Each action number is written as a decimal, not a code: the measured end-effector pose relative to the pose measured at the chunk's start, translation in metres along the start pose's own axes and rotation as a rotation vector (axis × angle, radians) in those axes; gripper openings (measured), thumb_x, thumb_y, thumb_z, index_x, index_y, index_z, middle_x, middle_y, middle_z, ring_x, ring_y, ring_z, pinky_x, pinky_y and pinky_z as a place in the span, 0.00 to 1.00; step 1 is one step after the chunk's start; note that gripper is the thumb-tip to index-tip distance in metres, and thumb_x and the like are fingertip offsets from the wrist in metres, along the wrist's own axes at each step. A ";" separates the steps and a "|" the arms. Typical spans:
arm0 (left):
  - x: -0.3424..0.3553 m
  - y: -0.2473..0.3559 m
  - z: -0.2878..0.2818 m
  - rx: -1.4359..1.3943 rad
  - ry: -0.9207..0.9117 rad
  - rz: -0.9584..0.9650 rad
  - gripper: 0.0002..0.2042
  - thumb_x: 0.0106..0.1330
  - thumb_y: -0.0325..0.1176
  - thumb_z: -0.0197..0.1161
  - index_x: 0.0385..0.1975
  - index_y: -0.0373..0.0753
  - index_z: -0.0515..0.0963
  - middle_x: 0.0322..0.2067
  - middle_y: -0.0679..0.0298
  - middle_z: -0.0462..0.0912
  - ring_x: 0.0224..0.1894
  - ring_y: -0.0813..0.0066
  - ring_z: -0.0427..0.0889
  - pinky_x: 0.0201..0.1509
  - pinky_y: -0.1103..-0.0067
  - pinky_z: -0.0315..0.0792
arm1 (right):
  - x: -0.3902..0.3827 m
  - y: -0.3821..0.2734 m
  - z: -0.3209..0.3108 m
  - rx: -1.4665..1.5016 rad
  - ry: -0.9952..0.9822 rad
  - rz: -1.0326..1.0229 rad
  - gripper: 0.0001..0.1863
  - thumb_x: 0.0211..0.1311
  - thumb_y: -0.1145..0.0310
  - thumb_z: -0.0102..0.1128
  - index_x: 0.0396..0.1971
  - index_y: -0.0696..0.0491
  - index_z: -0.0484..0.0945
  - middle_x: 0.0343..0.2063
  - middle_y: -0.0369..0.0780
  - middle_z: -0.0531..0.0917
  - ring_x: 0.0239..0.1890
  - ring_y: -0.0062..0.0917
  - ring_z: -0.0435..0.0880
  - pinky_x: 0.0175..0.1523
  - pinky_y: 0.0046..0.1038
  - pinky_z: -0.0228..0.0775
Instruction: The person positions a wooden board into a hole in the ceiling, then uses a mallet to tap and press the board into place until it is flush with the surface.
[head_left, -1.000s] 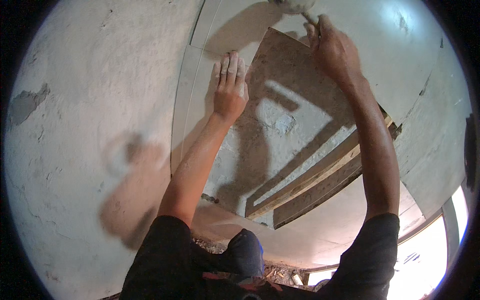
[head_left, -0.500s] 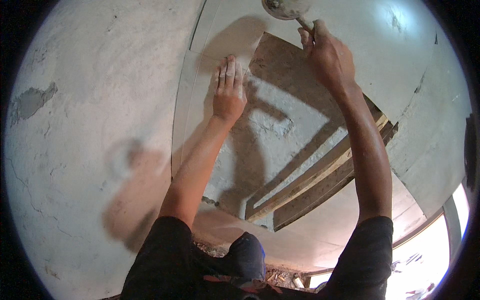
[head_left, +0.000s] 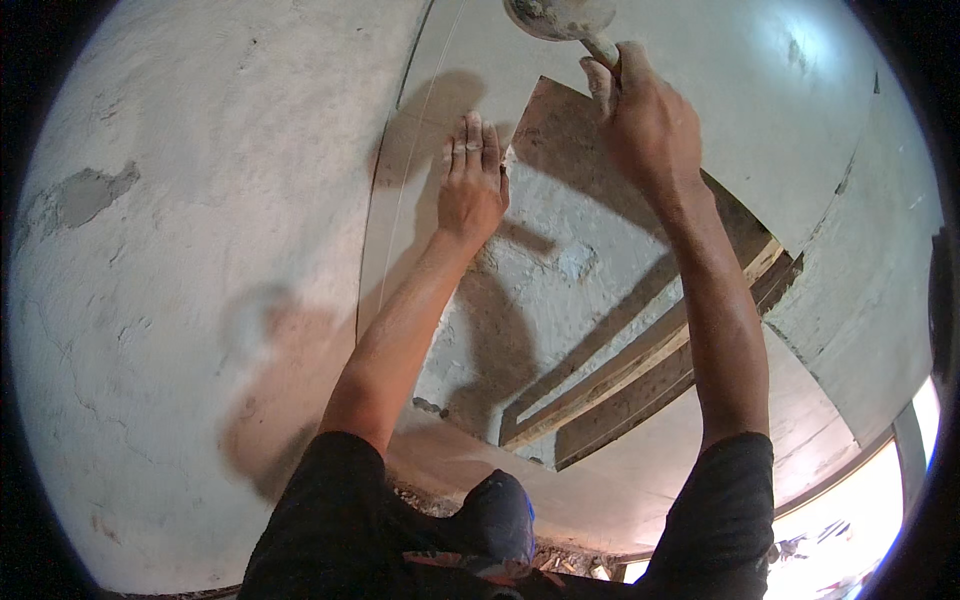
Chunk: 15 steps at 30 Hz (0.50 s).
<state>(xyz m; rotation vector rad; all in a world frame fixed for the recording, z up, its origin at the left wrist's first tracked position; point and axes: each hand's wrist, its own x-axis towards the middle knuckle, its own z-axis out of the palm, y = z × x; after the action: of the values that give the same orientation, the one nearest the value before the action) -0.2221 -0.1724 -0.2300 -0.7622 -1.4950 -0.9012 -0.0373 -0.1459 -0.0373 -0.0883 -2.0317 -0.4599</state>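
Observation:
My left hand (head_left: 472, 190) lies nearly flat against a smooth pale panel (head_left: 425, 140). Its fingers are straight, close together and whitened with dust, and they rest beside the left edge of a four-sided gap. Rough grey material (head_left: 560, 230) shows inside that gap. Higher up and to the right, my right hand (head_left: 655, 130) is wrapped round the handle of a round-headed, short-handled tool (head_left: 560, 18). The tool's head is smeared with grey and partly cut off by the top of the picture. Whether it is a mallet or a ladle, I cannot tell.
A long wooden strip (head_left: 620, 375) crosses the lower right of the gap. Whitish wall (head_left: 180, 330) with a grey patch (head_left: 95, 197) fills the left. Large smooth panels (head_left: 760, 130) lie to the right. Loose rubble (head_left: 425, 500) shows low down, near a bright opening (head_left: 840, 530).
The right hand and the tool have moved a little to the left. The left hand stays against the panel by the gap, and the whole view has shifted slightly.

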 end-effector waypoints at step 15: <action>0.003 0.010 0.004 0.018 0.012 0.012 0.30 0.70 0.33 0.55 0.69 0.26 0.60 0.70 0.35 0.59 0.72 0.37 0.60 0.76 0.54 0.56 | 0.018 0.014 0.038 -0.109 -0.026 -0.057 0.18 0.76 0.51 0.49 0.43 0.54 0.73 0.31 0.53 0.85 0.36 0.51 0.86 0.40 0.51 0.75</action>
<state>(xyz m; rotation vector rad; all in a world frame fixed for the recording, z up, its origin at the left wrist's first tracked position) -0.2162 -0.1639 -0.2255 -0.7510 -1.4843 -0.8806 -0.0741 -0.1220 -0.0333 -0.1036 -2.0383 -0.6087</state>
